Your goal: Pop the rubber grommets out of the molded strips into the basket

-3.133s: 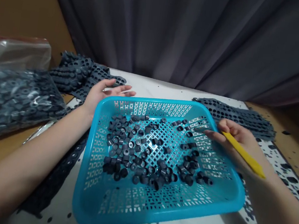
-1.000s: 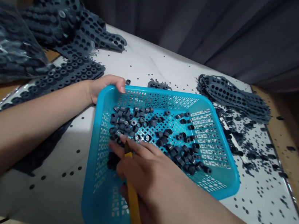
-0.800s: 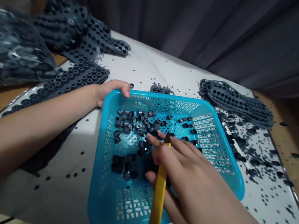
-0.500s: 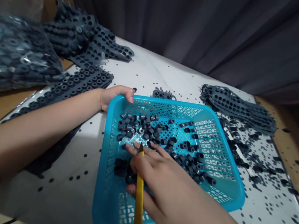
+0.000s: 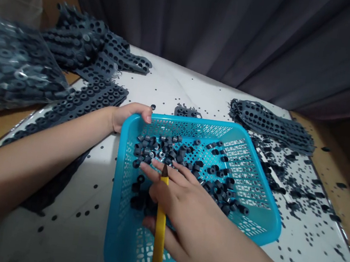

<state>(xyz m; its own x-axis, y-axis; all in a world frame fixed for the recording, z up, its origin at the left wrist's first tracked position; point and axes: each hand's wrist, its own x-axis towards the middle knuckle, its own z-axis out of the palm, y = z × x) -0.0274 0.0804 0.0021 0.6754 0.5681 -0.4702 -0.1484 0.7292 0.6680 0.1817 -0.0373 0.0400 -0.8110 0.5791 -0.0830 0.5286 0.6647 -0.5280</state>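
Observation:
My left hand [image 5: 131, 114] grips the far left corner of a blue plastic basket [image 5: 116, 192], its thumb over the rim. Inside the basket lie many small dark rubber rings [image 5: 218, 190], loose and in clusters. My right hand [image 5: 194, 219] reaches in over them with several fingers stretched out toward the rings at the left. A yellow pencil-like tool [image 5: 161, 228] with a dark pointed tip is tucked in that hand, tip pointing away from me. Some rings sit in shadow beside the right thumb, and whether the fingers touch any is hard to tell.
A clear bag [image 5: 15, 71] full of similar rings stands at the left. Behind it are piled perforated rubber sheets [image 5: 90, 42], and a studded strip [image 5: 85, 97] runs under my left arm. Another perforated bundle [image 5: 269, 122] and scattered dark scraps [image 5: 297, 181] lie at the right, before a dark curtain [image 5: 223, 30].
The view has shifted slightly, so most things sit a little further left. My right fingers have moved slightly over the rings, baring a few near the left wall. The left hand keeps its hold.

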